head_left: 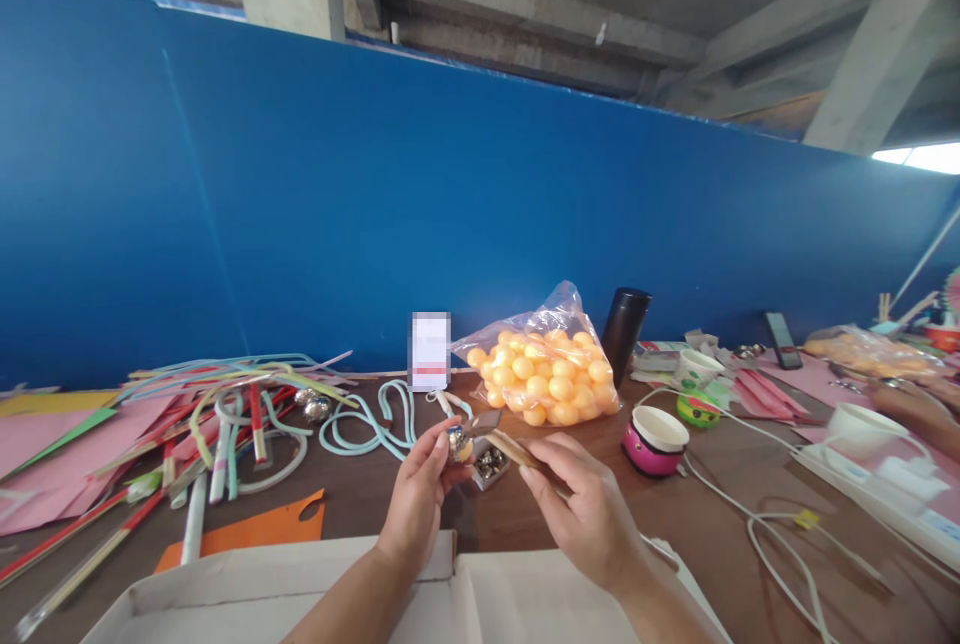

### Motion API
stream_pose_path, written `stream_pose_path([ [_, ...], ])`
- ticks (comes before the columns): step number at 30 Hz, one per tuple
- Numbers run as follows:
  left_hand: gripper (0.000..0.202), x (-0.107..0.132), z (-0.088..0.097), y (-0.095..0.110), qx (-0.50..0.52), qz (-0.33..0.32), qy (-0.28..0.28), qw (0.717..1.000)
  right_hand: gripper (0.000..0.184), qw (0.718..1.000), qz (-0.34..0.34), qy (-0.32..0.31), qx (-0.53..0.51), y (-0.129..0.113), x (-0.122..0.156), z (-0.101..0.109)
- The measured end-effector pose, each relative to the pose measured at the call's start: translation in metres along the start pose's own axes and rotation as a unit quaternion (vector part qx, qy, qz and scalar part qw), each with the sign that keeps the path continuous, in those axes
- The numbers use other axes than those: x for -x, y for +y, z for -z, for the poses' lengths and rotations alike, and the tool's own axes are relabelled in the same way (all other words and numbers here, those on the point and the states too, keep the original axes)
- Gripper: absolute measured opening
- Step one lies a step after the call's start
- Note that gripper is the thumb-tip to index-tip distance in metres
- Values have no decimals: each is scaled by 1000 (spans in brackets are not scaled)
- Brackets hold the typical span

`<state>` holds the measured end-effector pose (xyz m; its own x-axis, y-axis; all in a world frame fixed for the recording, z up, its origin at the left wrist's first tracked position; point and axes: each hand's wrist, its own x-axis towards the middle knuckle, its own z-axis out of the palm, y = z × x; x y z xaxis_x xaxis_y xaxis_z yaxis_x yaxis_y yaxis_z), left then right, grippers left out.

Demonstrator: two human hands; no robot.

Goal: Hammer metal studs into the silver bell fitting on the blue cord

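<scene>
My left hand (427, 469) is closed, its fingers pinching a small shiny silver ball (457, 438). A yellow-orange patch shows just under the silver, but I cannot tell whether it belongs to the same ball. In my right hand (577, 494) is a wooden-handled tool (521, 448), whose flat, dark, blade-like end reaches toward the silver ball. Contact between the two cannot be made out. Behind and between the hands, a small open box (491, 480) holds several shiny metal pieces. A clear plastic bag (568, 309) full of yellow-orange balls (561, 388) lies beyond them.
White cardboard (300, 579) lies at the front edge. Leftward are coloured tubes, sticks and paper sheets (75, 474), plus a light-blue cord (352, 439). To the right stand a pink cup (651, 452), a black bottle (626, 329), cables and a power strip (900, 494). Another person's hand (911, 409) is at far right.
</scene>
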<state>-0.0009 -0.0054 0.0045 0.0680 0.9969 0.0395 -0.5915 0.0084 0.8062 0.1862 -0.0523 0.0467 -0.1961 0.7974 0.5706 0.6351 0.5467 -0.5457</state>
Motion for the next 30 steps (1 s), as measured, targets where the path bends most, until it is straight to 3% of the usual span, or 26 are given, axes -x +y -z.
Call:
stream_pose_path([
  [30, 40, -1, 0, -2, -23, 6, 14, 1000, 26, 1000, 5, -6, 6, -2, -1, 1],
])
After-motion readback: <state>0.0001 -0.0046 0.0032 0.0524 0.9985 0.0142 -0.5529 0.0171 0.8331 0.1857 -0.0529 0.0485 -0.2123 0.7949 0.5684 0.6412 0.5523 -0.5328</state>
